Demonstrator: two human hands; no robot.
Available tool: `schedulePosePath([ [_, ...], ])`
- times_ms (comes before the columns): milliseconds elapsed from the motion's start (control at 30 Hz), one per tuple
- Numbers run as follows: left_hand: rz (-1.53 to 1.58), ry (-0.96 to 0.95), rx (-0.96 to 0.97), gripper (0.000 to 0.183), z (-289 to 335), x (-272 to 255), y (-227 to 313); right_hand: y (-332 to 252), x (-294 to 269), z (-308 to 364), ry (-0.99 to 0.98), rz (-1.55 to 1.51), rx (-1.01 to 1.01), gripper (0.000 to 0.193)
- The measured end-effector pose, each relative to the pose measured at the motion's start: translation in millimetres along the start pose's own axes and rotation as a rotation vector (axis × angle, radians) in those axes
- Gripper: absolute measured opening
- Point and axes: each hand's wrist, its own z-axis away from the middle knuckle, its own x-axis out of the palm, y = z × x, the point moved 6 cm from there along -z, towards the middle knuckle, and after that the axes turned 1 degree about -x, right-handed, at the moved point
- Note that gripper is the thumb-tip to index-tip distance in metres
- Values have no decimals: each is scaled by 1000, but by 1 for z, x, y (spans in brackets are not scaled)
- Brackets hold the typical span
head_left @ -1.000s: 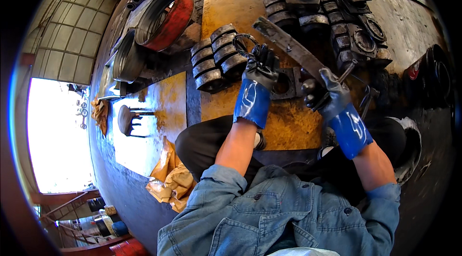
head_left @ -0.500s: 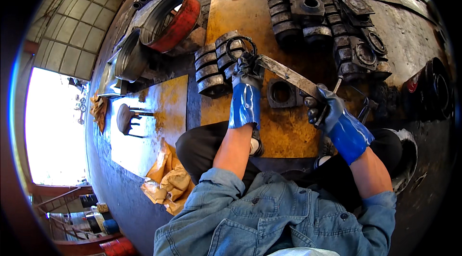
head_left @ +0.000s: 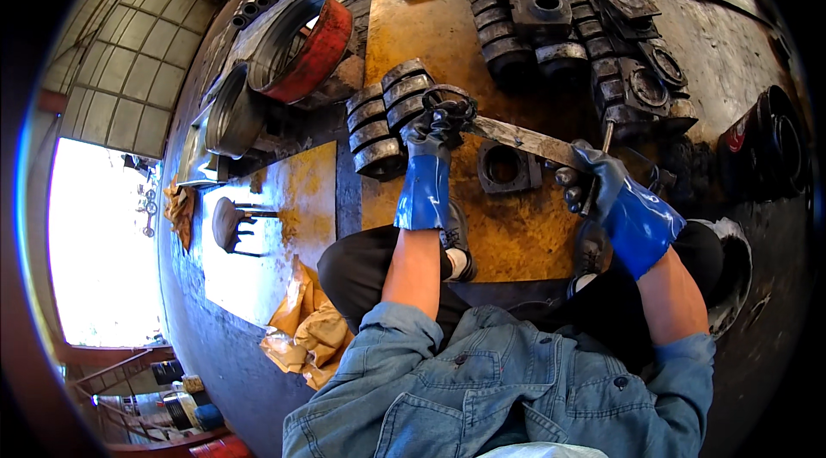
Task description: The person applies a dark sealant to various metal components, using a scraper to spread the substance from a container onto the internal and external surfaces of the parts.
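Observation:
Both my hands wear blue gloves with blackened fingers. My left hand [head_left: 428,133] is closed around a dark, greasy ring [head_left: 453,99], held above the floor boards. A long flat strip [head_left: 525,140], pale and stained, reaches from beside the ring to my right hand [head_left: 598,172], whose fingers are wrapped round its end. A thin metal rod [head_left: 608,138] sticks up out of the right hand too; its lower end is hidden in the glove. Beneath the strip lies a square dark metal block with a round hole [head_left: 502,167].
Rows of grimy cylindrical parts [head_left: 495,28] lie at the far right, and two short stacks [head_left: 379,144] left of centre. A red-banded metal ring [head_left: 323,54], a small stool [head_left: 228,224] and crumpled brown paper [head_left: 314,329] are to the left. A black bucket [head_left: 770,148] stands right.
My right hand has shifted a little to the right with the strip and rod. My left hand, still on the ring, has moved slightly left; the strip now lies flatter across the view.

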Motion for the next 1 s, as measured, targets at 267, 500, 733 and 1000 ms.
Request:
schedulePosePath([
  [267,75,-42,-65,32,-3,5,10,3,-6,-4,16,7,-6,29],
  [500,74,-42,-94,32,1,0,16,-2,4,10,62,6,-36,37],
  [733,71,-50,-120,31,8,-4,17,-3,-3,11,94,28,-22,42],
  [1000,78,-80,-147,31,12,-1,17,-15,-7,13,20,-28,-96,36],
])
